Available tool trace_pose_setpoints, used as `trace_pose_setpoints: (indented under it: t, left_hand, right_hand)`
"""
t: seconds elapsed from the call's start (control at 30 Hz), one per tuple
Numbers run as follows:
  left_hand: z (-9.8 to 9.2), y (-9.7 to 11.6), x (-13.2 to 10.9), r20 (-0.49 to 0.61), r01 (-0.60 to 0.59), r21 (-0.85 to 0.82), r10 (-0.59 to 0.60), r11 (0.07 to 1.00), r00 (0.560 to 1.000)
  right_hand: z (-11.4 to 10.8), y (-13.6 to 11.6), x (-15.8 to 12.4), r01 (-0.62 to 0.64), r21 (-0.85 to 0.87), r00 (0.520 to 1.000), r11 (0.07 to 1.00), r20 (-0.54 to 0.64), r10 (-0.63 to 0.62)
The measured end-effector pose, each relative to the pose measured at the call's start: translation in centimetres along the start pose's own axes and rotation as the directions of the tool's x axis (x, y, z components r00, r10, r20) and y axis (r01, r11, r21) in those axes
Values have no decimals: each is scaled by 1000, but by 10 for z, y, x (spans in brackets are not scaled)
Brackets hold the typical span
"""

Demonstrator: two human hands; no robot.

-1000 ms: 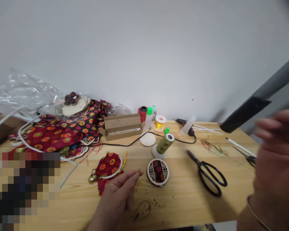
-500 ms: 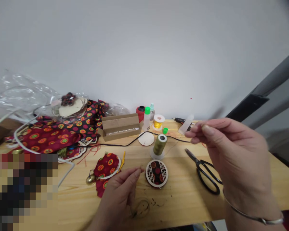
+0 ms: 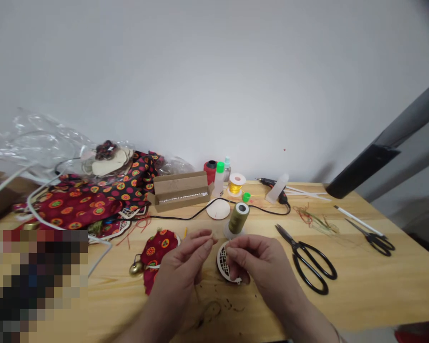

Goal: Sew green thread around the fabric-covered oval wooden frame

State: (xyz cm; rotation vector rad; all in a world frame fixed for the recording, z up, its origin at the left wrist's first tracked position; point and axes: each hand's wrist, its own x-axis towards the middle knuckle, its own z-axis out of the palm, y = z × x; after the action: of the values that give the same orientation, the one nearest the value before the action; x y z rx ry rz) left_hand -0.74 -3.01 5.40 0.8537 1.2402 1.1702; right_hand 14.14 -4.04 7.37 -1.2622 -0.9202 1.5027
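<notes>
My left hand (image 3: 184,264) is closed in a pinch; what lies between its fingertips is too fine to make out. A short gap away, my right hand (image 3: 255,259) also pinches, apparently on a thread too thin to see clearly now. Under its fingers lies a round ornament (image 3: 223,262) with a white lattice rim, partly hidden. Just behind stands an olive thread spool (image 3: 239,218). Beside my left hand is a red patterned fabric piece (image 3: 160,247) with a pale hoop and a brass bell (image 3: 136,267).
Large black scissors (image 3: 307,259) lie right of my right hand, smaller scissors (image 3: 373,240) farther right. Behind are a glue gun (image 3: 271,183), a yellow cord spool (image 3: 235,187), a green-capped bottle (image 3: 219,178) and a cardboard box (image 3: 180,188). Patterned fabric (image 3: 82,205) is heaped at left.
My right hand has come down and left from its raised position, close to my left hand and over the round ornament. My left hand stays pinched nearly in place.
</notes>
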Motion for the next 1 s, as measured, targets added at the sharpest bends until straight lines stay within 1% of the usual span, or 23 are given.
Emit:
trace_pose_setpoints:
  t: [0.1,0.3,0.47,0.67,0.83,1.0]
  left_hand:
    - [5,3,0,85,2,-17,0,1000,996]
    - [13,-1,-6,103,69,-124,-56,990,993]
    - [12,-3,-7,126,84,-132,-67,988,990]
    - [12,-4,-7,117,151,-177,-131,973,984]
    - [12,-5,-8,166,214,-215,-181,953,970]
    - [11,-5,-10,152,220,-228,-188,948,970]
  right_hand:
    - [3,7,2,-4,34,1000,999,19,3]
    - [6,17,4,-4,110,999,994,44,-1]
    - [10,21,3,-11,172,1000,985,22,7]
    - [9,25,2,-4,151,999,989,46,-3]
    - [8,28,2,0,122,998,993,64,-8]
    - [9,26,3,-3,107,998,994,59,-3]
